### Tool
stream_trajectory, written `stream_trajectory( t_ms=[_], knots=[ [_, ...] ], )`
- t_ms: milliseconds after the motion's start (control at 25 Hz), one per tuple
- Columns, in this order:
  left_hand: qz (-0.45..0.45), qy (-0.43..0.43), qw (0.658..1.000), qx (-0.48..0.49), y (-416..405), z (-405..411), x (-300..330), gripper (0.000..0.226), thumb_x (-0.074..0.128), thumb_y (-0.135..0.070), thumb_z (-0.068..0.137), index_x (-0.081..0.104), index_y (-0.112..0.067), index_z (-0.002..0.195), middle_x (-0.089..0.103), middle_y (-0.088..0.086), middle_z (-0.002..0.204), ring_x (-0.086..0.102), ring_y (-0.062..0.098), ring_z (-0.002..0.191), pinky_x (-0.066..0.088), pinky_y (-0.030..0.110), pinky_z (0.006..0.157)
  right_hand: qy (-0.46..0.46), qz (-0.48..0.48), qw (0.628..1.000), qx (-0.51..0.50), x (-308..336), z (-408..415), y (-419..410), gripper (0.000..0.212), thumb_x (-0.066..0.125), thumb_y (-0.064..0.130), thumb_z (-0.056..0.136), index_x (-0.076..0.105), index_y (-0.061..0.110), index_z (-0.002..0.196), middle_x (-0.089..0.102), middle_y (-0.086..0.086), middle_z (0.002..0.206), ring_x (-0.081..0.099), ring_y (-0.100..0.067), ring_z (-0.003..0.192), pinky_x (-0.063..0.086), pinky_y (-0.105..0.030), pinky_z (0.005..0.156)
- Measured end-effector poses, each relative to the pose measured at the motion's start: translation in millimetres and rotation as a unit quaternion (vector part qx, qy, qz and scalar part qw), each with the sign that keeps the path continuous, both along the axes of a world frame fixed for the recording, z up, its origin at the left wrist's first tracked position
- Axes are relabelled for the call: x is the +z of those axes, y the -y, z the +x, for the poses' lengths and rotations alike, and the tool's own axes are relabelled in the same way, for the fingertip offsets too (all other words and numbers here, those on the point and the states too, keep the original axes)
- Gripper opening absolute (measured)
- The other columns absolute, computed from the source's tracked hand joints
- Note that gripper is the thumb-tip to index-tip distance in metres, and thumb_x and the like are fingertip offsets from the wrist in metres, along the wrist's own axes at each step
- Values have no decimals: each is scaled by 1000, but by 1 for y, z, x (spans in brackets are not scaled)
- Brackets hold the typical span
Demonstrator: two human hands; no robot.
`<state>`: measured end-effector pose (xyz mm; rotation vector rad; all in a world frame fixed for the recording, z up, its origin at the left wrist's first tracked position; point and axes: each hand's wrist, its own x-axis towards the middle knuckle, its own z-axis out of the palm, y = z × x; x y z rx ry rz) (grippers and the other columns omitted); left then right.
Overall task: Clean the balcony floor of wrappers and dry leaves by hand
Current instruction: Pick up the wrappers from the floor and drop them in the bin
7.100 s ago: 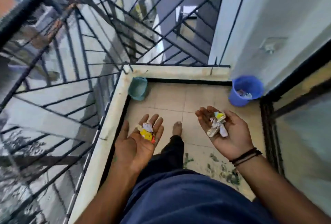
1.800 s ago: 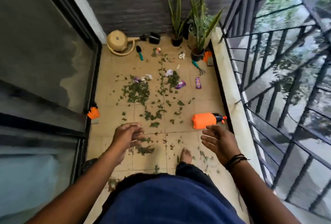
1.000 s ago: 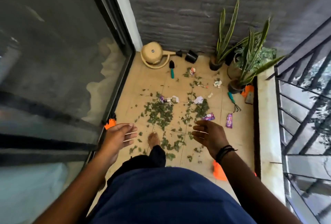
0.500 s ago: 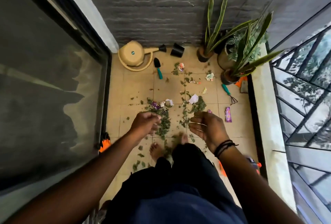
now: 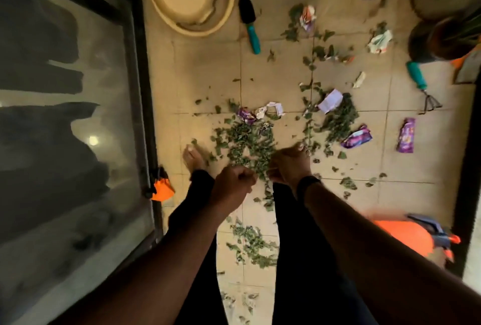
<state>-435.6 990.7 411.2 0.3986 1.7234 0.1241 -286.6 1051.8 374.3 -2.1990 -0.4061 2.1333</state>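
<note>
Leaves [image 5: 247, 142] lie heaped on the tiled floor [image 5: 208, 72], both hands just at the heap's near edge. Left hand [image 5: 231, 184] and right hand [image 5: 289, 163] look curled; whether either grip holds anything, I cannot tell. Purple wrappers [image 5: 356, 137] lie right of the heap.

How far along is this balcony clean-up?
Barely begun here. Nothing on this stretch looks cleared. Both hands, left and right, are down at the big pile of green dry leaves. Still left: the two purple wrappers, the crumpled white paper scraps and scattered leaves.
</note>
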Motion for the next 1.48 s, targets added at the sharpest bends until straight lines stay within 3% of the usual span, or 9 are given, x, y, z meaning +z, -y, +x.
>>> stream_trajectory(
  t_ms=[200,280,400,600,920,1080,1160,1280,1480],
  knots=[
    [-79,-28,996,29,-15,-11,-204,26,68,-21,85,67,-16,60,69,2,64,65,22,59,45,25,57,44,41,976,210,-189,-37,-38,23,56,17,96,72,2,103,71,-22,106,69,-37,100,55,-52,93],
    [-88,-25,995,36,-27,-20,-266,25,65,-15,93,67,-16,68,70,8,71,65,20,63,53,29,60,55,69,955,282,-246,-55,-48,23,50,13,100,67,-1,108,67,-25,120,64,-39,114,52,-50,98],
    [-71,-39,991,109,-58,-36,-335,13,59,-18,99,69,-9,97,73,7,88,68,17,69,54,29,61,131,119,954,243,-298,-78,-54,16,56,19,96,71,12,97,73,-11,102,68,-27,97,54,-34,85],
    [-61,-107,979,162,-78,-59,-420,25,55,-30,99,70,-14,87,71,1,75,54,8,41,36,19,41,140,167,939,267,-357,-109,-52,28,66,23,93,68,24,121,71,-2,120,65,-21,107,53,-33,87],
    [-8,-154,976,152,-81,-47,-396,47,54,-57,97,69,-15,81,73,9,92,66,26,81,52,36,70,140,154,925,318,-330,-116,-50,13,61,27,99,70,17,97,67,-2,93,61,-19,83,48,-29,71],
    [-14,-77,989,126,-86,-59,-360,49,66,-64,85,73,-15,82,75,8,88,72,27,87,60,40,78,115,196,951,210,-286,-116,-20,2,60,18,95,61,20,94,68,-3,99,66,-23,89,57,-36,78],
    [-20,-48,993,109,-90,-64,-349,36,69,-49,91,70,-13,85,73,8,86,72,27,88,61,39,78,95,159,975,119,-274,-115,-6,24,61,8,90,51,30,85,69,-1,92,70,-26,85,60,-44,76],
    [14,-124,991,58,-91,-68,-348,32,62,-36,99,65,-11,80,68,10,82,68,30,87,54,35,75,78,96,992,-24,-269,-119,8,29,70,16,76,50,38,78,73,-8,88,68,-28,69,61,-52,70],
    [39,-299,953,40,-80,-83,-350,37,46,-37,107,65,-5,112,69,13,115,63,31,105,32,29,69,148,27,981,-122,-270,-126,32,14,62,10,84,56,23,85,72,-18,90,61,-26,61,56,-40,60]
  ],
)
